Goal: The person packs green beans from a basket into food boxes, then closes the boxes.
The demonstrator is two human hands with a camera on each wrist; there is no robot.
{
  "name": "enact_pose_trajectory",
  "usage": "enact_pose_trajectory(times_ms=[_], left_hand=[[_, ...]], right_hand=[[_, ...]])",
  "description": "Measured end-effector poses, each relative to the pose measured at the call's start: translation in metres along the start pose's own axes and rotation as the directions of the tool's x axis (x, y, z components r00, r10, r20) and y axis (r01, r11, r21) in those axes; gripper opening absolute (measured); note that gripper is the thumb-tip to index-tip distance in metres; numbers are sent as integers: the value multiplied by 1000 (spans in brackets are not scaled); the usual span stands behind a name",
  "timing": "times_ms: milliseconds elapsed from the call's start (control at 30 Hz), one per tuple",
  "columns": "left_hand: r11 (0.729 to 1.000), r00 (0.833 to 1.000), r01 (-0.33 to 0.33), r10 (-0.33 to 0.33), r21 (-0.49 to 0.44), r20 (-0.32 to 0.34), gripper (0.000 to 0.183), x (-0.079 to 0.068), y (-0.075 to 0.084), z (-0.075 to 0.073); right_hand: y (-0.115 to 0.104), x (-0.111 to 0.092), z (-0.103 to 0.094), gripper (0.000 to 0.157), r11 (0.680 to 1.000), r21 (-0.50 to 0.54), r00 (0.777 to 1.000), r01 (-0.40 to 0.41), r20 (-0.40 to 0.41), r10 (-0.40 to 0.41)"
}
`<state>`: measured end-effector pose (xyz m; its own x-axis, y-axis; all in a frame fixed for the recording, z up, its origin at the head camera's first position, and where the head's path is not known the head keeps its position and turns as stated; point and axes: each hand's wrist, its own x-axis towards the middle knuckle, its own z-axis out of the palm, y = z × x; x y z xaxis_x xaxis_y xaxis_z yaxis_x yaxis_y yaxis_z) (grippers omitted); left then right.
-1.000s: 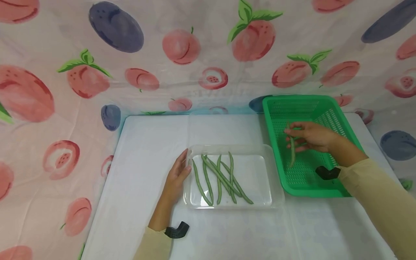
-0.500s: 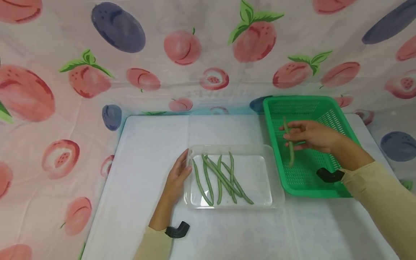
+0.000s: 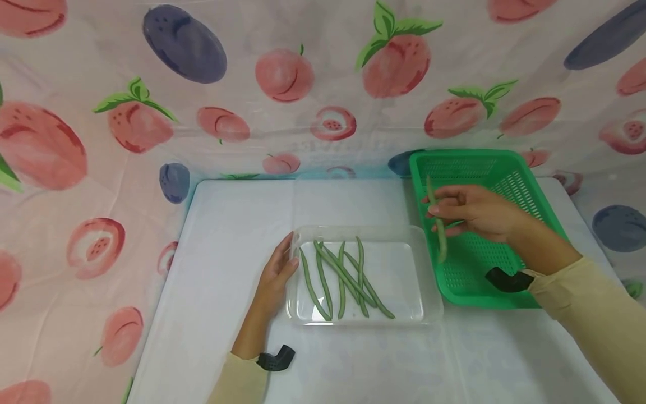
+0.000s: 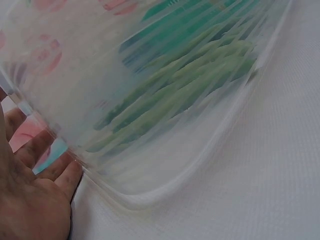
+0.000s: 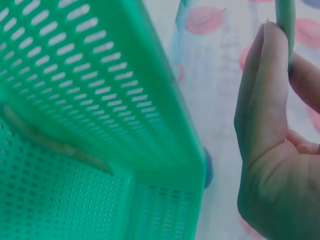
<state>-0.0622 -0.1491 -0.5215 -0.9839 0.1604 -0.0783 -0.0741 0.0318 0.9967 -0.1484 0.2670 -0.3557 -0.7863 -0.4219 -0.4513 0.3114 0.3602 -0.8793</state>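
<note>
My left hand [image 3: 273, 278] holds a clear plastic container [image 3: 424, 269] at its left side, thumb over the rim and fingers along the outer wall. Several green beans [image 3: 306, 283] lie in it, some crossing one another; the left wrist view shows them blurred through the plastic wall. Up on the right, my right hand [image 3: 476, 213] pinches one green bean [image 3: 442, 241] between thumb and fingers. The bean hangs upright over the left side of a green perforated basket [image 3: 484, 297]. In the right wrist view, another bean [image 5: 55, 142] lies on the basket floor.
A white cloth [image 3: 237, 224] covers the table, with the basket standing at its right, close against the container's right end. Behind and beside the table hangs a fruit-print sheet [image 3: 222, 157]. Both wrists carry a black camera mount [image 3: 276, 358].
My right hand, pinching the bean, has moved left across the basket toward its left rim. The left hand, the container and the beans in it stay where they were.
</note>
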Motion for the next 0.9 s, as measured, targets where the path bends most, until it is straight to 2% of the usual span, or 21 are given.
enact_pose_trajectory(times_ms=[333, 533, 700, 900], left_hand=[[1000, 1000, 15, -15, 3, 3, 55, -1, 1, 0], [1000, 1000, 14, -14, 3, 3, 56, 0, 3, 0], [1000, 1000, 14, -14, -3, 9, 57, 0, 1, 0], [1000, 1000, 14, -14, -7, 7, 56, 1, 1, 0]], right_hand=[[-9, 0, 15, 33, 998, 60, 1000, 16, 11, -17], [-11, 1, 26, 35, 998, 63, 1000, 17, 10, -18], [-13, 0, 41, 42, 999, 39, 1000, 0, 12, -1], [-12, 3, 51, 38, 997, 75, 1000, 4, 27, -6]])
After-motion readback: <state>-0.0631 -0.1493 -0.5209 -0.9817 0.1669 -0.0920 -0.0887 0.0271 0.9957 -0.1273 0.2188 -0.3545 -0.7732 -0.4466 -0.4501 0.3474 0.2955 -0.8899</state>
